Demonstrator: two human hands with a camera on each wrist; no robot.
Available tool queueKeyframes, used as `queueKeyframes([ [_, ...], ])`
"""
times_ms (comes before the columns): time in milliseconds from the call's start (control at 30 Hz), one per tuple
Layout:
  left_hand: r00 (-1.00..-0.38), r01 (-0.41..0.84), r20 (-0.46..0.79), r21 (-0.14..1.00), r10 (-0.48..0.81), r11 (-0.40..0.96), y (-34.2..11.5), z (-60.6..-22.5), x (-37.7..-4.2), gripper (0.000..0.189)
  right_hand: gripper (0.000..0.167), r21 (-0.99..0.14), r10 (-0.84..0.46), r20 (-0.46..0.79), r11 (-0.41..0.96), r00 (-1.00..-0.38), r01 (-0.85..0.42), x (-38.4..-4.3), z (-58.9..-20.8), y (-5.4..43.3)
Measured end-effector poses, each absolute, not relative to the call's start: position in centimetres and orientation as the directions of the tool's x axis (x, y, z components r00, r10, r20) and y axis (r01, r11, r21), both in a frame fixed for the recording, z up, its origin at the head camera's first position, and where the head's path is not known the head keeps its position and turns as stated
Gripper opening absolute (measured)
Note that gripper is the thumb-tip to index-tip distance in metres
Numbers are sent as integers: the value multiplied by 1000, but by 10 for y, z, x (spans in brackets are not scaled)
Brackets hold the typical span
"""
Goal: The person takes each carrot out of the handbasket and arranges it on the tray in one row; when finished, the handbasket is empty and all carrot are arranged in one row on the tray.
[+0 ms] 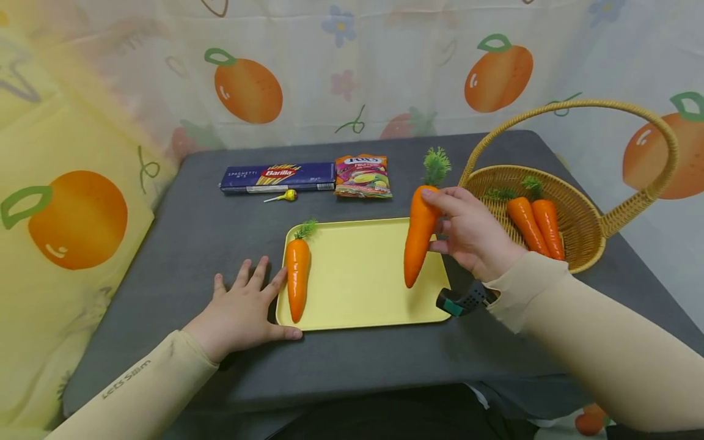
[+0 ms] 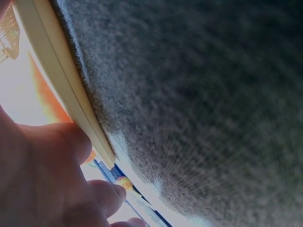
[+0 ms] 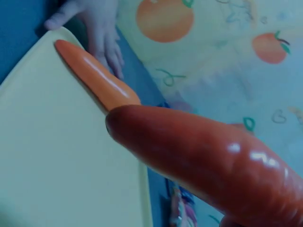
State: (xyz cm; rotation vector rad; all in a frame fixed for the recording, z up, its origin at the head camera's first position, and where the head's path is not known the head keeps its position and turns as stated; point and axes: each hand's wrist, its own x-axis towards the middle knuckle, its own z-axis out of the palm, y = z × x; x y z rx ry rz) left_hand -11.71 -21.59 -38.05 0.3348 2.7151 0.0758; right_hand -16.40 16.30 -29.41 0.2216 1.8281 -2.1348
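- Yellow tray (image 1: 357, 275) on the grey-covered bench (image 1: 165, 256): the tray carrot (image 1: 297, 275) lies along its left end, leafy top pointing away from the person.
- Right hand (image 1: 475, 229) pinches the held carrot (image 1: 420, 232) between thumb and fingers, tip downward, over the tray's right end.
- Left hand (image 1: 242, 315), fingers spread and gripping nothing, rests at the tray's left edge.
- Progress, as I judge it: one carrot laid down, one in hand but not yet set down, two basket carrots (image 1: 527, 223) untouched in the wicker basket (image 1: 585, 235).
- Spaghetti box (image 1: 275, 178), lollipop (image 1: 289, 195) and sweets packet (image 1: 362, 177) lie behind the tray, apparently uninvolved.
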Motion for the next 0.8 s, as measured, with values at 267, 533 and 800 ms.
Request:
queueKeyframes([
  [267,-891,224,-384,96,244,970,-216,-380,-118,136,40,-913,-159,-391,-54,-906,404,-179,-320,112],
  [533,-890,234,-382,89,250,968,-215,-379,-118,135,49,-883,-166,-466,17,-869,470,-191,-344,70],
  [800,-896,233,-371,74,243,970,-215,-380,-117,135,54,-855,-179,-518,144,-836,499,-195,-365,38],
])
